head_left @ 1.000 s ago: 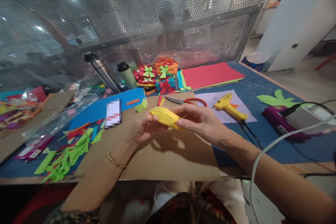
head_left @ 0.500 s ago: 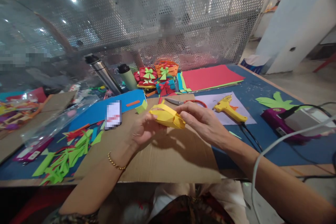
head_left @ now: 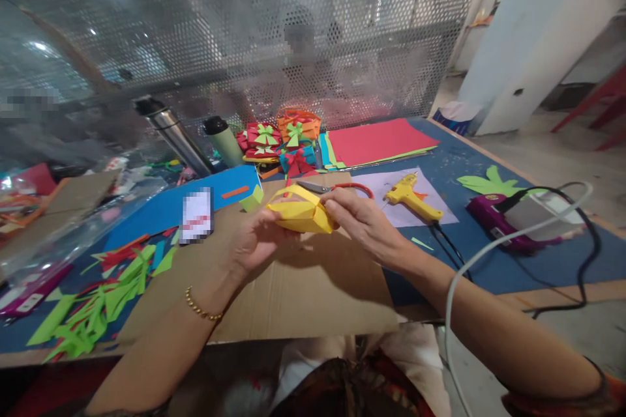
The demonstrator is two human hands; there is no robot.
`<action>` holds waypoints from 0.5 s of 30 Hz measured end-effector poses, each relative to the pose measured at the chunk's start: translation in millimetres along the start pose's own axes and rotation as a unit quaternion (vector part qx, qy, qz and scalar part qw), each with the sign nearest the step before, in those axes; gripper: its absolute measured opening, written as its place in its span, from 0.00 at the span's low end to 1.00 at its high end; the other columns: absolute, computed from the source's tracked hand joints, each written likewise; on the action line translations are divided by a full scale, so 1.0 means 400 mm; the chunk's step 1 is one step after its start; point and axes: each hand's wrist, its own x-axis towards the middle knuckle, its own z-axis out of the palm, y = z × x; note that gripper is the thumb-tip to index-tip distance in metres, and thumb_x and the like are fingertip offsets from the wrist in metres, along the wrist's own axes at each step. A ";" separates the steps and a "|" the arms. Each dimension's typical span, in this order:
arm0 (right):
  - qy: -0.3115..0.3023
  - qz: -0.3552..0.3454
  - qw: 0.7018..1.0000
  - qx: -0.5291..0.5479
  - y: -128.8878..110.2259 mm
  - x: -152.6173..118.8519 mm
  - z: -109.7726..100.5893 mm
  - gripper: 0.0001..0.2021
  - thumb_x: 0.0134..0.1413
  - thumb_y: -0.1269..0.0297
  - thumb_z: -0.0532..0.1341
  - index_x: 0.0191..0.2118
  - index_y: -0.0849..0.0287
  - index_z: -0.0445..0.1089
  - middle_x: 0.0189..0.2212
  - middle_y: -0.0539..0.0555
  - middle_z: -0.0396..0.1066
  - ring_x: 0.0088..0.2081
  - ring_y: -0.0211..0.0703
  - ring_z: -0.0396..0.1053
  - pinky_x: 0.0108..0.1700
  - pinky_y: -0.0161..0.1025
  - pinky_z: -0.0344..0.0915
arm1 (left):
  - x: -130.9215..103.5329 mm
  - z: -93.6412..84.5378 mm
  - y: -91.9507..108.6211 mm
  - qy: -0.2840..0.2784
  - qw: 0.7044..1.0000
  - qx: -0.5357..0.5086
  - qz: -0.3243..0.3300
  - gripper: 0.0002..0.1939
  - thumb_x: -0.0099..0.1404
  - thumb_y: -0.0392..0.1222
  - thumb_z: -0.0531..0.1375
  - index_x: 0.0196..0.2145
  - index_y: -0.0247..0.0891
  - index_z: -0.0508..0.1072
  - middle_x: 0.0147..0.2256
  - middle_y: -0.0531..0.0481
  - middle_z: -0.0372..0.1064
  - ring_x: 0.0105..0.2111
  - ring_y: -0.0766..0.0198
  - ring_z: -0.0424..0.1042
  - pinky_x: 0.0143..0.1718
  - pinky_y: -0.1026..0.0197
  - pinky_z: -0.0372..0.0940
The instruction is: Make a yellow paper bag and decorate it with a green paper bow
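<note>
A small yellow folded paper piece (head_left: 303,214) with a looped strip on top is held above the brown cardboard (head_left: 313,293). My left hand (head_left: 259,238) grips its left end, with the thumb at the near edge. At its right end, the fingers of my right hand (head_left: 359,218) pinch the paper. Scissors with red handles (head_left: 313,187) lie just beyond my right hand. To the right, a yellow glue gun (head_left: 413,199) rests on a pale purple sheet (head_left: 440,208).
Small paper bags with bows (head_left: 296,133) stand at the back beside a red paper stack (head_left: 381,142). Left are a phone (head_left: 196,215), bottles (head_left: 173,133) and green scraps (head_left: 112,296). A white cable (head_left: 450,313) crosses in front of my right forearm.
The view has shifted, so the table items appear further left. The yellow piece has turned slightly, and my right-hand fingers have closed on its right end.
</note>
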 end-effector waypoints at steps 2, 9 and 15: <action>0.007 -0.001 1.000 -0.001 -0.007 0.000 -0.006 0.16 0.74 0.58 0.51 0.46 0.58 0.74 0.38 0.54 0.76 0.38 0.42 0.72 0.41 0.39 0.66 | -0.001 0.002 0.001 0.011 1.000 -0.009 0.003 0.14 0.50 0.31 0.65 0.37 0.36 0.76 0.36 0.46 0.79 0.37 0.60 0.77 0.36 0.62 0.74; -0.047 0.007 0.999 -0.005 -0.016 0.002 0.001 0.15 0.70 0.53 0.56 0.44 0.58 0.72 0.41 0.56 0.75 0.39 0.43 0.71 0.40 0.39 0.66 | 0.001 -0.012 -0.001 0.003 1.000 0.011 0.006 0.16 0.49 0.33 0.67 0.39 0.36 0.78 0.38 0.46 0.80 0.36 0.59 0.76 0.34 0.61 0.73; 0.012 0.017 1.000 -0.005 0.023 0.004 0.001 0.16 0.72 0.52 0.53 0.44 0.56 0.73 0.40 0.55 0.76 0.41 0.46 0.73 0.45 0.44 0.69 | 0.011 -0.019 -0.011 0.010 0.998 0.042 0.034 0.19 0.48 0.35 0.68 0.41 0.33 0.79 0.40 0.42 0.79 0.37 0.58 0.75 0.32 0.61 0.71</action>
